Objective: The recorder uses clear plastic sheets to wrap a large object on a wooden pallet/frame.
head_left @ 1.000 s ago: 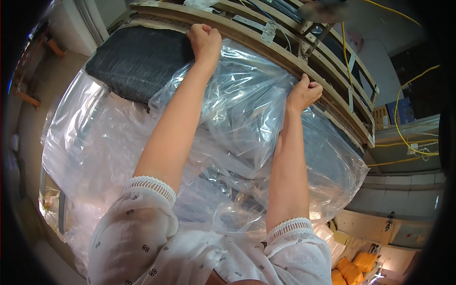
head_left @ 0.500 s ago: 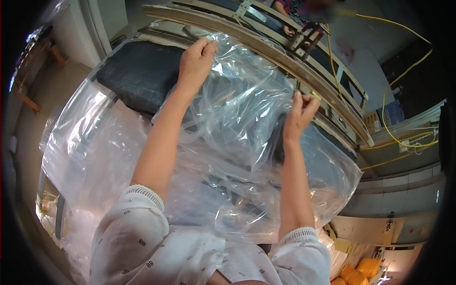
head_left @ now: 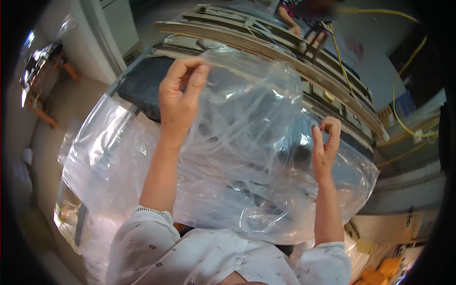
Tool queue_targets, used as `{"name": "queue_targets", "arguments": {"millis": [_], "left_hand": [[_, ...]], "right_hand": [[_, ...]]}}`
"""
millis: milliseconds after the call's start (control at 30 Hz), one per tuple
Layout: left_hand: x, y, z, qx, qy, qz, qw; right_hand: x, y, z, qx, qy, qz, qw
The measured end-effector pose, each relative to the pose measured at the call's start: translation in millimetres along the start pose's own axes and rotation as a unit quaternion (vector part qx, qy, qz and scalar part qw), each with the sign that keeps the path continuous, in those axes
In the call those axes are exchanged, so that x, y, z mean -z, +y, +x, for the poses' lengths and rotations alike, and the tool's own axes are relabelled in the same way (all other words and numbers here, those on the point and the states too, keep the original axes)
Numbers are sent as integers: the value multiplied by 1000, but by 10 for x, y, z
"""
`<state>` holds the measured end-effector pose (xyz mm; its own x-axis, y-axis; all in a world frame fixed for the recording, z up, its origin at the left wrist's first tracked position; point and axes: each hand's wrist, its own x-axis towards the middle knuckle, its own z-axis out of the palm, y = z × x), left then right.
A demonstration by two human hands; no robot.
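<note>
The clear plastic film (head_left: 237, 135) is spread across the work surface in front of the person, below both hands, wrinkled and bulging upward at its far middle. The left hand (head_left: 178, 104) is raised at the film's upper left, with thumb and index finger brought together on its edge. The right hand (head_left: 325, 151) is raised at the film's right part, with the index finger curled toward the thumb; whether film is caught between those fingertips cannot be told.

A dark slab (head_left: 137, 88) shows uncovered beyond the film, to the left of the left hand. Along the far side runs a slatted wooden frame (head_left: 266, 48), angled down toward the right. Another person (head_left: 289, 21) is beyond the frame, one arm extended toward it. A yellow cable (head_left: 338, 56) hangs by the frame. Orange bags (head_left: 387, 269) are at lower right.
</note>
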<state>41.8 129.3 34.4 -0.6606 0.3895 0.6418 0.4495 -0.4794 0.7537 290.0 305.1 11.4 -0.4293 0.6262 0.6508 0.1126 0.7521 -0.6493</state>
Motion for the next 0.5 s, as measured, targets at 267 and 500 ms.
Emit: {"name": "queue_targets", "arguments": {"millis": [267, 500], "left_hand": [[1142, -689, 372, 116, -51, 299, 946], [4903, -1064, 1336, 226, 53, 540, 809]], "right_hand": [[1160, 767, -321, 50, -16, -433, 900], [1592, 939, -1100, 23, -228, -349, 909]]}}
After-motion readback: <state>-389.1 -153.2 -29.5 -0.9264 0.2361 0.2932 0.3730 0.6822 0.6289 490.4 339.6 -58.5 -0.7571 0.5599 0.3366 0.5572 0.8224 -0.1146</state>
